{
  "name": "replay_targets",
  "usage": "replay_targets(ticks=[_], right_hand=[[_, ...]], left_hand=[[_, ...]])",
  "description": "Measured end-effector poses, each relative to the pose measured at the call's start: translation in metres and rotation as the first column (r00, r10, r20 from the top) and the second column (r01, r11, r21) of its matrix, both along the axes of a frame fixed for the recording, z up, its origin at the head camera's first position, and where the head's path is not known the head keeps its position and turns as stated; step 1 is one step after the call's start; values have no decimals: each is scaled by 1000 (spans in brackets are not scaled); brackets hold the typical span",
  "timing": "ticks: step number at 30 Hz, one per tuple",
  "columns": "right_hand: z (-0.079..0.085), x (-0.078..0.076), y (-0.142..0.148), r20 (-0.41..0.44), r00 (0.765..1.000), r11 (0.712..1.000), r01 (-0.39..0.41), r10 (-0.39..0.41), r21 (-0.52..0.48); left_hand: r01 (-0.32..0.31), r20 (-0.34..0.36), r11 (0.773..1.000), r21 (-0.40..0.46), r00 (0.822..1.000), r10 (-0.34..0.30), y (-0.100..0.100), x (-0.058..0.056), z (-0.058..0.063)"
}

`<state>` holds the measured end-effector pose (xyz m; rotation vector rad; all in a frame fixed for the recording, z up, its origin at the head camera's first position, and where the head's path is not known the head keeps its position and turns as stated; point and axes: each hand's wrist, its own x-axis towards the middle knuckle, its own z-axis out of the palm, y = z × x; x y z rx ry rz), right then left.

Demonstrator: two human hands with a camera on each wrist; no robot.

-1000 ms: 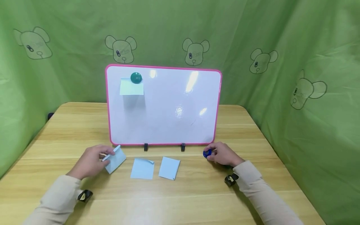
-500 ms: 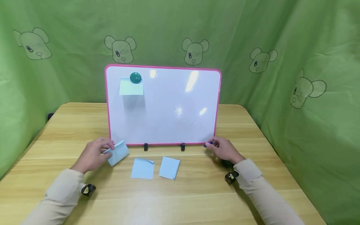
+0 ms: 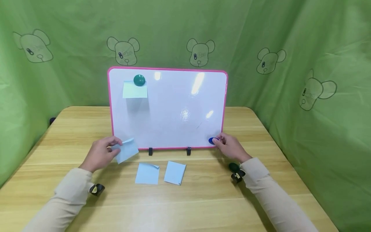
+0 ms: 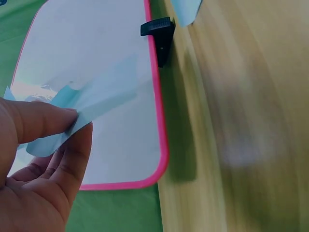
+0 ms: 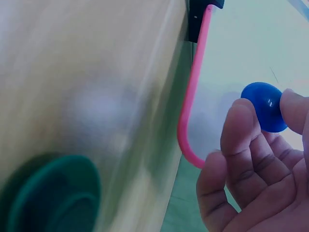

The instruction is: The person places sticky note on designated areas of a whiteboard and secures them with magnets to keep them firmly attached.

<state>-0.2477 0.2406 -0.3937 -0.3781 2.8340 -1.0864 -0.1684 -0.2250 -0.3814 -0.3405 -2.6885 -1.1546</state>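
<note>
My left hand pinches a light blue sticky note between thumb and fingers, in front of the whiteboard's lower left corner. In the left wrist view that note is bent, with a folded edge by the thumb. My right hand holds a round blue magnet near the board's lower right corner. The right wrist view shows the magnet pinched between thumb and fingertips. High on the board's left side, a green magnet sits over the top edge of another note.
Two more light blue notes lie on the wooden table before the board. A second green magnet lies under the right wrist. Black feet support the pink-framed board. Green curtain hangs behind and at the sides.
My left hand has moved up and to the right with the note. The right hand has lifted the blue magnet from the table toward the board, uncovering the green magnet below the wrist.
</note>
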Motion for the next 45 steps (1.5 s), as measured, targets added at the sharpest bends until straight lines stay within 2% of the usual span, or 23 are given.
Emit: replay_targets(ticks=[5,17,30,38,42,45], right_hand=[[6,-4,-2,-35,999,1000,1,-1,6],[17,-11,-7,-50,999,1000,8,-8,-3],[28,-20,-14,-90,996,998,19,-25,-61],[35,-25,-19,-154,988,999,29,-35,-43],[40,-27,-23,-146,988,998,49,-54,-41],[43,-28,-26,-132,988,996,67,-74,-55]], left_hand=[[1,-21,1000,29,1000,0,5,-6,5],[9,11,1000,29,1000,-9,22,-22,23],[16,-72,998,64,997,-12,42,-41,35],[16,1,997,78,1000,-16,54,-48,42],[1,44,997,76,999,-5,60,-50,46],[6,33,997,82,999,-8,64,-51,47]])
